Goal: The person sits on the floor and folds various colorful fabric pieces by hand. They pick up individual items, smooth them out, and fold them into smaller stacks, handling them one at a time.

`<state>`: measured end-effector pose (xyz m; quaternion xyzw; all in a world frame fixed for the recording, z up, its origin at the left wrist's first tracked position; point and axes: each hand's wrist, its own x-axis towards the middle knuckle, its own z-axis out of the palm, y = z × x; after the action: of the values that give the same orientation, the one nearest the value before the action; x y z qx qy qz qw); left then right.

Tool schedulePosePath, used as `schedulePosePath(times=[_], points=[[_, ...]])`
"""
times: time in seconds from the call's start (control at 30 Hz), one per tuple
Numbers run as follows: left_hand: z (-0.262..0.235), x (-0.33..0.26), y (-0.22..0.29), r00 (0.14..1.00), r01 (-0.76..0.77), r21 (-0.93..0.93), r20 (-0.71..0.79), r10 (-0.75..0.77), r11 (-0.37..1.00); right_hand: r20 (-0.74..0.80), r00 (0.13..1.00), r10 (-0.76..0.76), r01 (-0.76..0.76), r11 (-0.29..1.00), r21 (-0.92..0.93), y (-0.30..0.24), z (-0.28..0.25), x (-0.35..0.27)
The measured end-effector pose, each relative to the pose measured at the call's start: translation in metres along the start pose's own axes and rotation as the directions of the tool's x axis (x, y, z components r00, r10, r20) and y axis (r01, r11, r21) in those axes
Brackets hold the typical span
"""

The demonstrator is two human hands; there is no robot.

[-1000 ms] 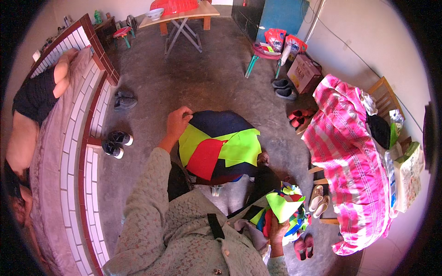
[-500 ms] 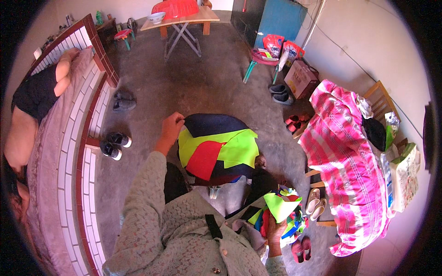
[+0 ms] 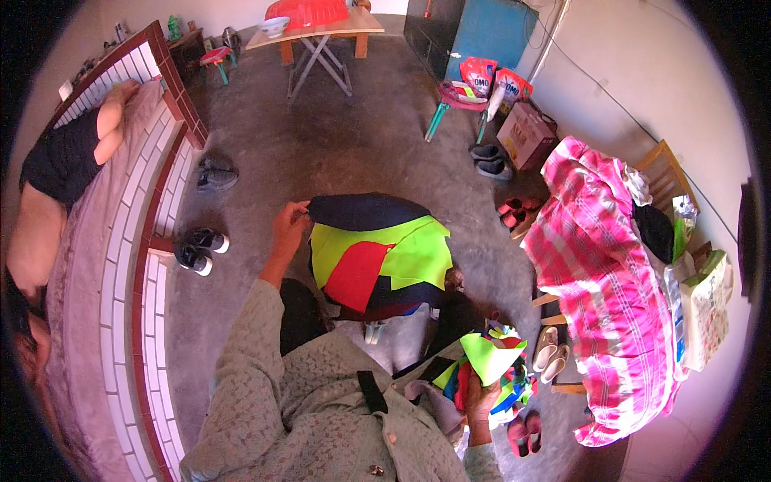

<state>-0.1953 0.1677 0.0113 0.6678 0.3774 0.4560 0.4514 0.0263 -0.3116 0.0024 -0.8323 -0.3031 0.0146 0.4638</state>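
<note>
In front of me a rounded layer of cloth pieces lies on what looks like a low stool, its top mostly covered. Neon yellow cloth (image 3: 422, 255) and a red piece (image 3: 358, 273) overlap there, with a dark navy piece (image 3: 365, 214) along the far side. My left hand (image 3: 289, 233) pinches the navy piece at its left corner. Low on the right, my right hand (image 3: 482, 406) is closed around a bundle of cloth scraps (image 3: 490, 361) in yellow, red, blue, white and green. Some of its fingers are hidden by the scraps.
On the left a person lies on a bed (image 3: 104, 241) edged with white tiles. Black shoes (image 3: 201, 249) stand beside it. A pink checked cloth (image 3: 598, 297) drapes over furniture at right, near slippers (image 3: 552, 353). Farther off are a folding table (image 3: 321, 36) and a stool (image 3: 459, 100).
My left hand has shifted slightly left, drawing the navy piece's left corner with it, so the piece lies flatter across the far side. My right hand keeps the scraps in place.
</note>
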Motion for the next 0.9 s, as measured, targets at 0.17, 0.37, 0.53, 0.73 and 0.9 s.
schedulePosePath(times=[0.17,0.37,0.53,0.73,0.9], points=[[-0.010,-0.020,0.016,0.999,0.010,0.020,0.053,-0.011,1.000,-0.006,0.999,0.032,-0.032,0.999,-0.019,0.005,-0.001,-0.002],[-0.023,-0.034,0.009,0.995,0.065,0.027,0.069,-0.067,0.998,0.007,1.000,-0.017,0.017,0.999,-0.048,-0.002,-0.002,0.002],[-0.030,-0.038,-0.007,0.999,0.051,0.023,0.013,-0.051,0.998,0.014,1.000,0.013,-0.014,0.999,0.042,-0.005,-0.001,0.002],[-0.038,-0.047,-0.021,0.984,0.177,0.006,-0.012,-0.177,0.984,0.021,0.999,0.041,-0.043,0.996,0.081,-0.010,-0.004,0.000],[-0.035,-0.046,-0.023,0.980,0.089,0.284,-0.197,-0.033,0.955,0.044,0.994,0.101,-0.103,0.994,0.033,0.011,0.000,-0.007]])
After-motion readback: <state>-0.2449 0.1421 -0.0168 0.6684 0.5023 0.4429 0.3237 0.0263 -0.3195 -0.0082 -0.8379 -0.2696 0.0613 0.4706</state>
